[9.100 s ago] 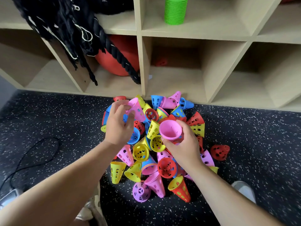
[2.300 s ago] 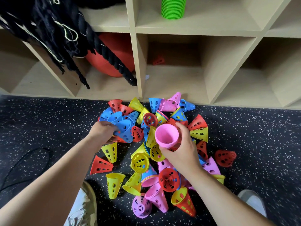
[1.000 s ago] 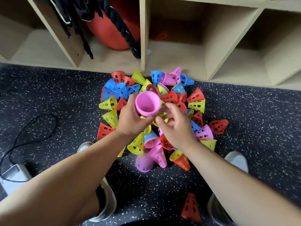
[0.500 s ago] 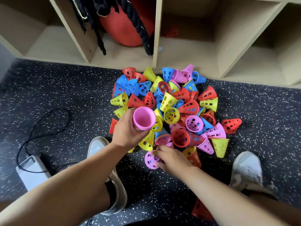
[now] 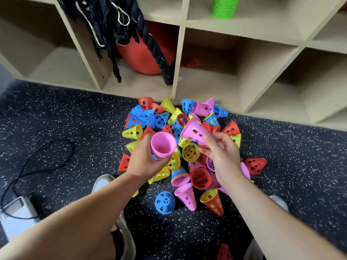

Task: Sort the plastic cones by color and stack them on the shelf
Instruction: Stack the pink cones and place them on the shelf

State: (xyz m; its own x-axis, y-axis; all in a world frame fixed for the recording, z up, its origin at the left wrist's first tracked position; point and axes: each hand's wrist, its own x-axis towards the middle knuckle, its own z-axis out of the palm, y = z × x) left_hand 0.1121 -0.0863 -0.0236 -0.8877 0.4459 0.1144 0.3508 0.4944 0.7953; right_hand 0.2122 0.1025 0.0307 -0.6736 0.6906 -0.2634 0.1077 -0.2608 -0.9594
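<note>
A heap of perforated plastic cones (image 5: 180,147) in red, yellow, blue and pink lies on the dark speckled floor before the wooden shelf (image 5: 178,59). My left hand (image 5: 144,160) grips a stack of pink cones (image 5: 163,146), open mouth up. My right hand (image 5: 221,152) pinches a single pink cone (image 5: 195,131) by its narrow end, its wide mouth tilted toward the stack, just right of it. A blue cone (image 5: 165,202) lies alone at the heap's near edge. A green stack (image 5: 225,6) stands in an upper shelf compartment.
A red ball (image 5: 144,55) and black ropes (image 5: 112,25) fill the left-middle compartment. A small red cone (image 5: 193,62) lies deep in the middle compartment. A black cable (image 5: 37,160) and grey box (image 5: 16,214) lie at left. My shoes (image 5: 105,182) flank the heap.
My right hand lifted a pink cone off the near side of the heap and brought it up beside the pink stack in my left hand. A blue cone now lies where it was.
</note>
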